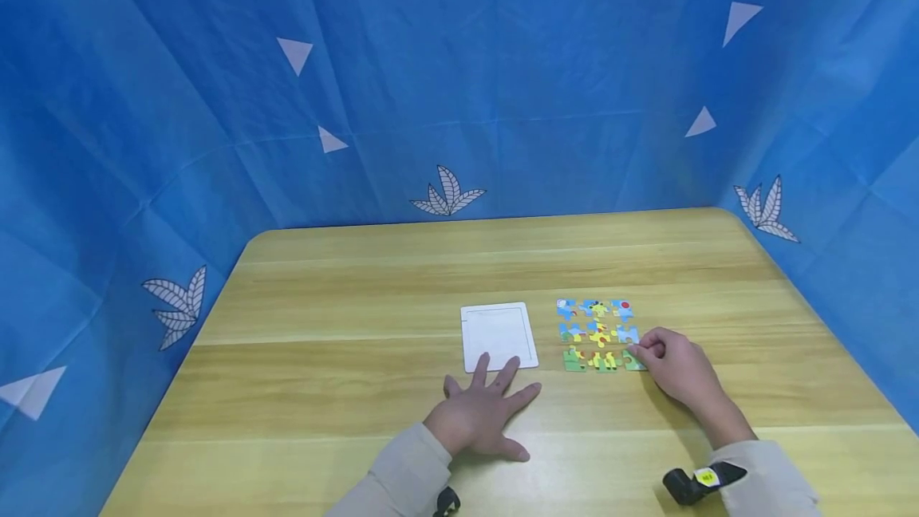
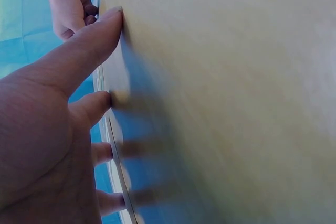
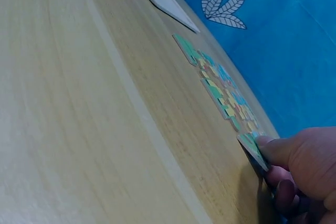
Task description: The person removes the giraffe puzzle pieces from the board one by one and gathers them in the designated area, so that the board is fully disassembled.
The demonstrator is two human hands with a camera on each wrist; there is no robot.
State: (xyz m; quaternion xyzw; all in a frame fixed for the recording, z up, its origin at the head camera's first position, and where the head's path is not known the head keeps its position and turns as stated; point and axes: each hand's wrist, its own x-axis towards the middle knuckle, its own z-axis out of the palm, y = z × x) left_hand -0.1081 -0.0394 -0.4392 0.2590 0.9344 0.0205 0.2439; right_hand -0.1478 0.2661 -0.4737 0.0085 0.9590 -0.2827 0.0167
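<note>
My left hand (image 1: 479,419) is spread with straight fingers, its fingertips touching the near edge of a square white puzzle tray (image 1: 498,335). In the left wrist view, several fingertips rest along the tray's edge (image 2: 119,166). To the right lie several colourful jigsaw pieces (image 1: 599,333), set in spaced rows. My right hand (image 1: 680,367) pinches the green corner piece (image 3: 252,149) at the near right of that group. The thumb lies on top of this piece and fingers are curled under its raised side; part of it is hidden by the hand.
The pieces and tray lie on a light wooden table (image 1: 345,389) with rounded far corners. A blue cloth (image 1: 502,102) with leaf and triangle prints hangs behind it and along both sides. A black wrist device (image 1: 692,487) sits at the right sleeve.
</note>
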